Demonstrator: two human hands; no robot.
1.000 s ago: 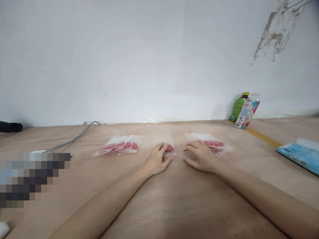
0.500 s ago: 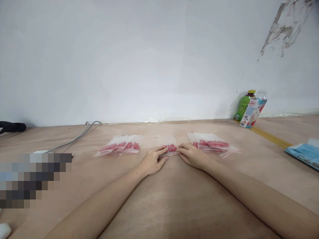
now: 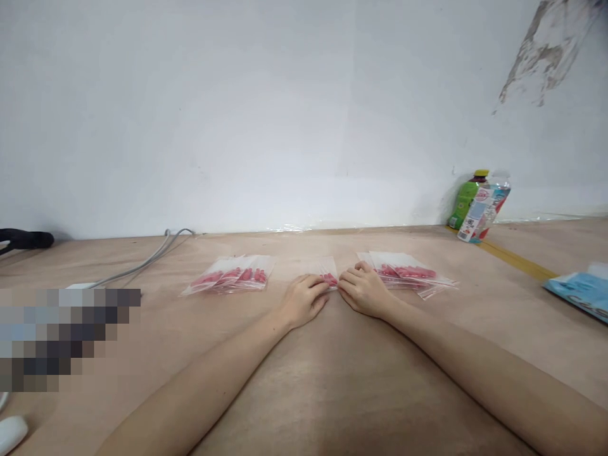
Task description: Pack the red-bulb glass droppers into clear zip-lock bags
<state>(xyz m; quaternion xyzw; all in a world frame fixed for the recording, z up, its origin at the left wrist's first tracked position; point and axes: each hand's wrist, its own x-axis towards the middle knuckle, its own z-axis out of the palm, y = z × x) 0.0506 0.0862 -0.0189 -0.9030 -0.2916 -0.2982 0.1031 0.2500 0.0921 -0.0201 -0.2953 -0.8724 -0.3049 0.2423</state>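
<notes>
A small clear zip bag (image 3: 329, 269) with red pieces in it lies flat on the table between my hands. My left hand (image 3: 305, 299) covers its left part, the fingers closed over its near edge. At the bag's near right corner, my right hand (image 3: 361, 291) has its fingers curled in a pinch, and the fingertips hide that corner. Several similar bags of red pieces (image 3: 232, 276) overlap in a row to the left. Another overlapping group of filled bags (image 3: 403, 271) lies just beyond and right of my right hand.
Against the wall at back right lean a green bottle (image 3: 464, 204) and a clear labelled bottle (image 3: 484, 212). A blue package (image 3: 579, 292) lies at the right edge. Grey cables (image 3: 147, 261), a black object (image 3: 28, 239) and a white rounded object (image 3: 12, 434) are at left.
My left hand has slid right along the bag's near edge toward my right hand, covering more of the bag. My right hand stays at the right corner with its fingers more curled.
</notes>
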